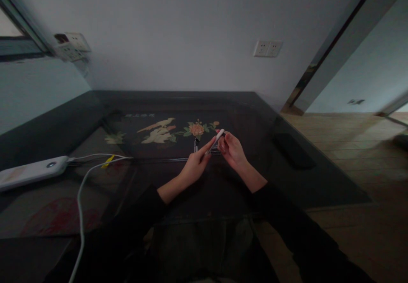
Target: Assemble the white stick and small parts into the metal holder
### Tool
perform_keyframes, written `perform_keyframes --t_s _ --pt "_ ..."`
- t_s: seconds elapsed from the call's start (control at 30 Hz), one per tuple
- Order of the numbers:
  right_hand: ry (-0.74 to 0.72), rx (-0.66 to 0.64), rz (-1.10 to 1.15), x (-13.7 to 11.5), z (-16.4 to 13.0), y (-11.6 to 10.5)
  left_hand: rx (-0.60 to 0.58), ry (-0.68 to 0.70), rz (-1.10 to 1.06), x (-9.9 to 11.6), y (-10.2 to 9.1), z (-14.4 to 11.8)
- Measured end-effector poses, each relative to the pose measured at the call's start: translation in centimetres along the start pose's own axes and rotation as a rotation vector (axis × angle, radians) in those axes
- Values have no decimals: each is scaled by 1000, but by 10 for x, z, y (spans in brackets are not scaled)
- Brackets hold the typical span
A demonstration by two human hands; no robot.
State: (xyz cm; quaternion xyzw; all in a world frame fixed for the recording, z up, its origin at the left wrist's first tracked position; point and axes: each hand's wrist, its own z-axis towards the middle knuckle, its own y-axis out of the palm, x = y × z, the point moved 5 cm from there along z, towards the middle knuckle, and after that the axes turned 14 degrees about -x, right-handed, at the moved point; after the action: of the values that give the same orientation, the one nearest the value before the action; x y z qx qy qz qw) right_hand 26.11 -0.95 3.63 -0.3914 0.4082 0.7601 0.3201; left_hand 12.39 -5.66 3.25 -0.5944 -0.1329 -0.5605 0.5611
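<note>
White pen [216,140] held between left hand [193,168] and right hand [232,149].

white pen [216,140] | slim, tilted up to the right | held above dark glass table, near flower inlay

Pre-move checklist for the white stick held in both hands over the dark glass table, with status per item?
1. Left hand grips the slim white stick: ok.
2. Right hand at its upper end: ok; exact grip cannot tell.
3. Small dark upright item beneath the stick, touching or apart: cannot tell.
4. White cable from the white power strip lies apart from both hands: ok.
5. Flat black slab sits near the dark glass table edge: not ok.
</note>
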Motion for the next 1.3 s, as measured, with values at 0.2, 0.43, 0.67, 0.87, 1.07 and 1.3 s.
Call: perform_keyframes --t_s 0.2,0.43,0.67,0.87,1.07,1.3 --pt "7 16 39 1 -1 -2 -37 40 -41 10 3 -2" --pt "3 -20 72 0 0 -2 -51 60 -99 6 3 0" --pt "-35 -86 38 -2 2 2 19 -16 -69 -1 -5 3" --pt "-27 -74 35 -5 1 3 72 -5 -43 6 -10 2" --pt "-28 -41 11 -6 1 4 108 -32 34 3 -9 -1" --pt "-49 -38 12 -8 1 4 137 -19 32 5 -11 -2"
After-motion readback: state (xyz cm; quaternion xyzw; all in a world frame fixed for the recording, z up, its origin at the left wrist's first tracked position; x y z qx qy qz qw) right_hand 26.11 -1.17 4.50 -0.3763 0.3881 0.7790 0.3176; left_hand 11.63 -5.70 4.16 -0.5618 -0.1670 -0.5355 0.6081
